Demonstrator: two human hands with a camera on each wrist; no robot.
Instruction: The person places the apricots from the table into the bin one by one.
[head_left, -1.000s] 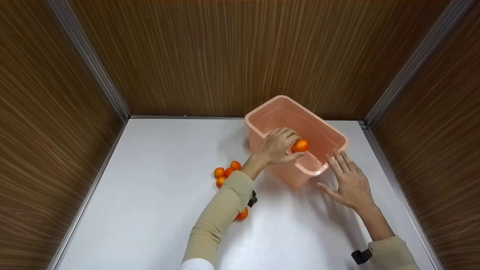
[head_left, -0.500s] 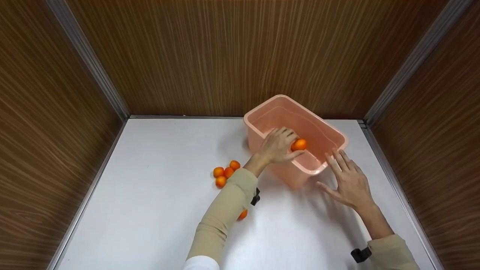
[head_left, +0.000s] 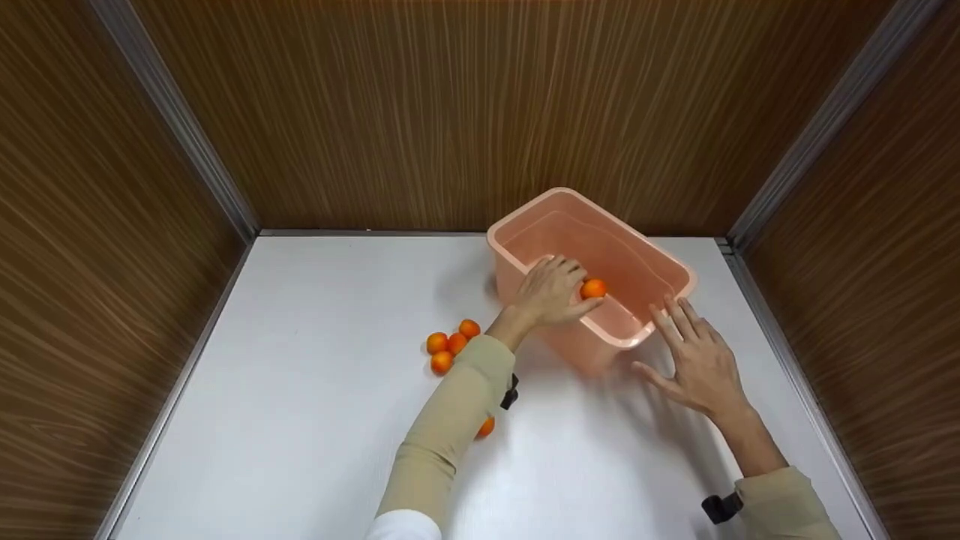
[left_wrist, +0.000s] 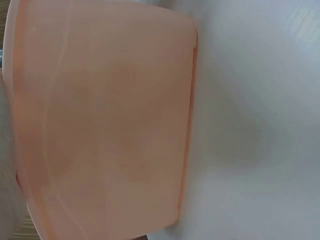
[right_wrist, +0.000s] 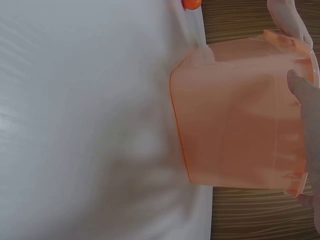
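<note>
Left wrist view: only bin (left_wrist: 105,125) wall.

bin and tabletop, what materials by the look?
Bin: looks like thin moulded plastic, peach-pink, smooth and semi-gloss; rounded corners, rolled rim, and light seems to pass through its walls in the wrist views. Tabletop: white, smooth, faint sheen, probably laminate or painted board; cannot tell which.

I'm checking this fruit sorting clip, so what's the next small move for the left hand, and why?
Probably loosen the fingers and let the orange fruit drop. The left hand already holds it inside the rim of the pink tub, above the tub's floor, while the right hand rests open by the tub's near corner, seemingly steadying it.
</note>
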